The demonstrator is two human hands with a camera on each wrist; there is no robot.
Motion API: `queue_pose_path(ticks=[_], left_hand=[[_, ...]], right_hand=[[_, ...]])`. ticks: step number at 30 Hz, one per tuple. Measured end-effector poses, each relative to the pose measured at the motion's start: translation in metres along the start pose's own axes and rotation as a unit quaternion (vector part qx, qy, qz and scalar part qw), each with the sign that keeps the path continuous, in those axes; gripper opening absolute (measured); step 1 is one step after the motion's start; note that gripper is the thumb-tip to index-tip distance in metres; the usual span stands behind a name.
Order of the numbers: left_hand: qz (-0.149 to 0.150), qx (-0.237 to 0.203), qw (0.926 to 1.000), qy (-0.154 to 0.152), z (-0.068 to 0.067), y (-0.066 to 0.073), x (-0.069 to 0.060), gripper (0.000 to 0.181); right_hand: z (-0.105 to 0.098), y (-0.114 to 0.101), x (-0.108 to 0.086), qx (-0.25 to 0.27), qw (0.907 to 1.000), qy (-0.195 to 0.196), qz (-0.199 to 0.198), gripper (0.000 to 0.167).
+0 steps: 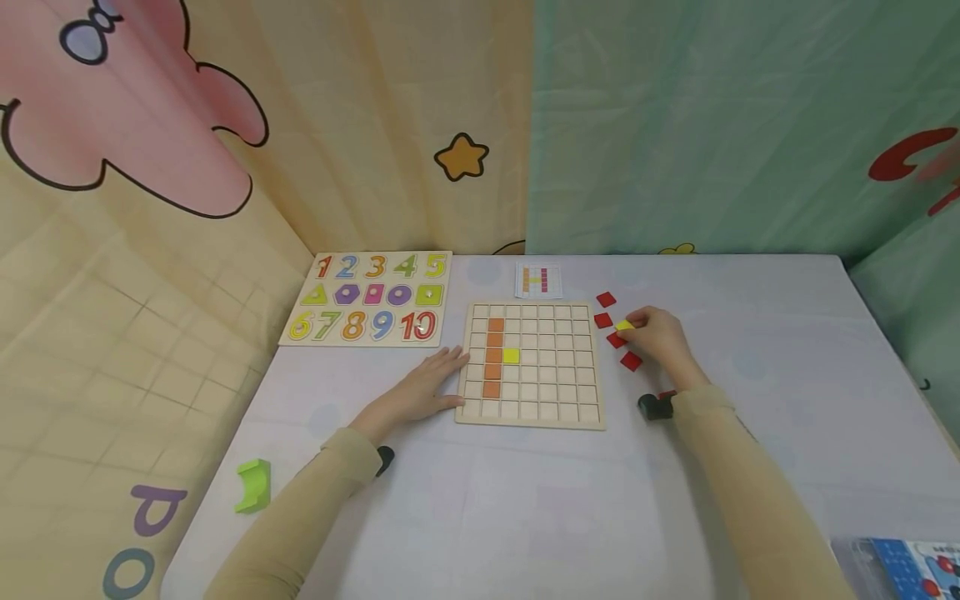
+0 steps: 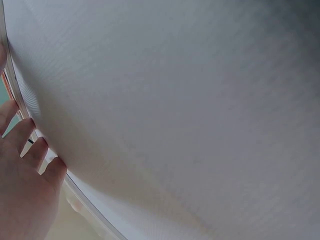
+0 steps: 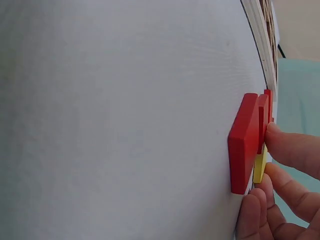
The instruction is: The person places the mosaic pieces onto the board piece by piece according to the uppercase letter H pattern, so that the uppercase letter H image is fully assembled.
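Head: pinching yellow tile [image 1: 623, 326] in right fingers [image 1: 645, 316] among red tiles [image 1: 632, 361], resting spread left fingers [image 1: 448, 361] against board [image 1: 549, 375], probably for steadiness.

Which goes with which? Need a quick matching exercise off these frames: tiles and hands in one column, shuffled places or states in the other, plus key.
Column one
1. red tiles
2. left hand
3. orange tiles
4. right hand

Column two
A. pinching a yellow tile
B. lying loose, right of the grid board
C. lined up in one column of the grid board
D. at the left edge of the grid board

Pairs: 1-B, 2-D, 3-C, 4-A
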State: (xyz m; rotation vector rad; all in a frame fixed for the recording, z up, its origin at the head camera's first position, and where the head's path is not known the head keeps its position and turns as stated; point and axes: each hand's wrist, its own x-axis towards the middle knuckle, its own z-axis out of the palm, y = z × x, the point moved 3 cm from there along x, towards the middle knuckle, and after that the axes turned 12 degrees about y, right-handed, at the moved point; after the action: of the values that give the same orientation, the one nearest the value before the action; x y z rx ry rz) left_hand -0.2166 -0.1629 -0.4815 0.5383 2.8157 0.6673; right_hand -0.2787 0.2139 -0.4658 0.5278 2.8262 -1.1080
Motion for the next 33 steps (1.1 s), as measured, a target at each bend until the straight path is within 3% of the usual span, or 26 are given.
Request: queue_pose_path(ticks=[12, 18, 24, 33], left_hand=[[-0.001, 0.002, 1.0000, -0.002, -0.001, 0.000, 0.000, 0.080], [-0.002, 0.000, 1.0000, -0.003, -0.001, 0.000, 0.000, 0.080], [-0.001, 0.000, 1.0000, 0.000, -0.002, 0.001, -0.001, 0.080], [0.001, 0.001, 1.0000, 0.000, -0.001, 0.001, 0.000, 0.080]], right_hand=[[0.001, 0.003, 0.003, 0.006, 1.0000, 0.005, 0.002, 0.041], [-0.005, -0.003, 0.000, 0.045, 0.9990, 0.006, 0.005, 0.038], [-0.001, -0.026, -0.010, 0.089, 0.9948, -0.028, -0.040, 0.035], [0.035, -0.054, -0.026, 0.085, 0.9892, -0.072, -0.095, 0.028]])
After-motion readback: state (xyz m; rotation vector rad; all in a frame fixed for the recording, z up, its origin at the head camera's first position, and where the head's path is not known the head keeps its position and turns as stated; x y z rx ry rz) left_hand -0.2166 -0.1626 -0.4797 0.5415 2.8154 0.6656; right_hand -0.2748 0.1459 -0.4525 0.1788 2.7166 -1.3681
